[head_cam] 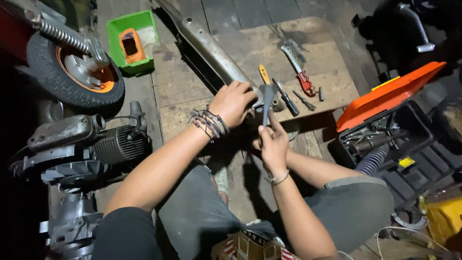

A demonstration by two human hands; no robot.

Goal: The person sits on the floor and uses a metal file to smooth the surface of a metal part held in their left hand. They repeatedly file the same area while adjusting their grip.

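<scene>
My left hand [232,102] grips the near end of a long grey metal pipe [207,45] that lies slantwise across a wooden board [317,53]. My right hand [273,144] holds a flat grey metal tool [267,98] upright, its tip at the pipe's end beside my left hand. On the board by the pipe end lie a yellow-handled tool [264,73], a black-handled screwdriver [287,98], a red-handled wire brush [299,71] and two small metal bits [306,101].
A scooter wheel with an orange rim [72,72] and a finned engine [91,144] stand at the left. A green tray with an orange part [131,41] lies at the back. An open black toolbox with an orange lid [390,96] sits at the right, a yellow box [445,219] near it.
</scene>
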